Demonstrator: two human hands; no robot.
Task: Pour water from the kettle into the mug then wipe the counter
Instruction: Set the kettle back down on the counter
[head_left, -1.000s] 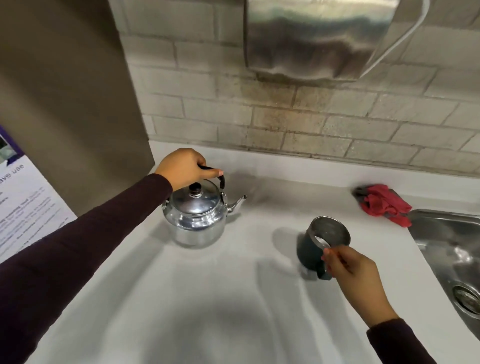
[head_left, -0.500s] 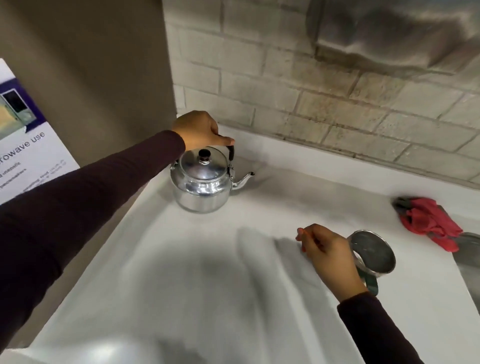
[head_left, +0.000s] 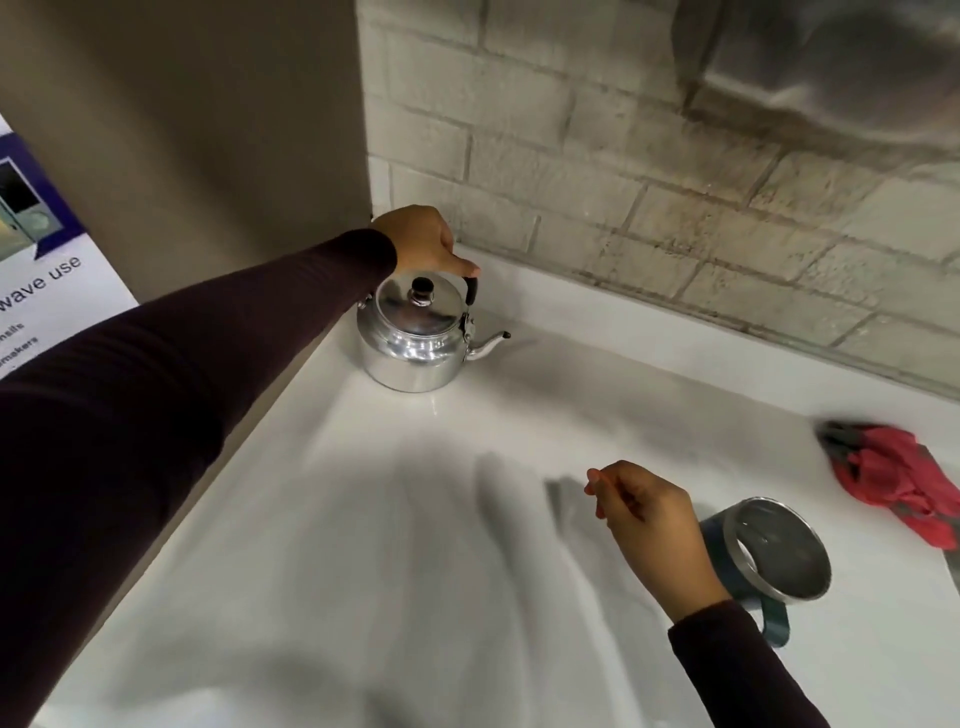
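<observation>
A shiny metal kettle with a black lid knob stands on the white counter in the far left corner, its spout pointing right. My left hand grips its black handle from above. A dark teal mug with a steel rim stands at the right, its handle toward me. My right hand hovers just left of the mug, fingers loosely curled, holding nothing and off the mug. A red cloth lies crumpled at the far right.
A brick wall runs along the back of the counter. A metal dispenser hangs on it at upper right. A beige panel bounds the left side, with a printed notice beside it.
My right hand has let go of the mug and moved left of it. My left hand stays on the kettle handle. The view has swung left, putting the sink out of frame.
</observation>
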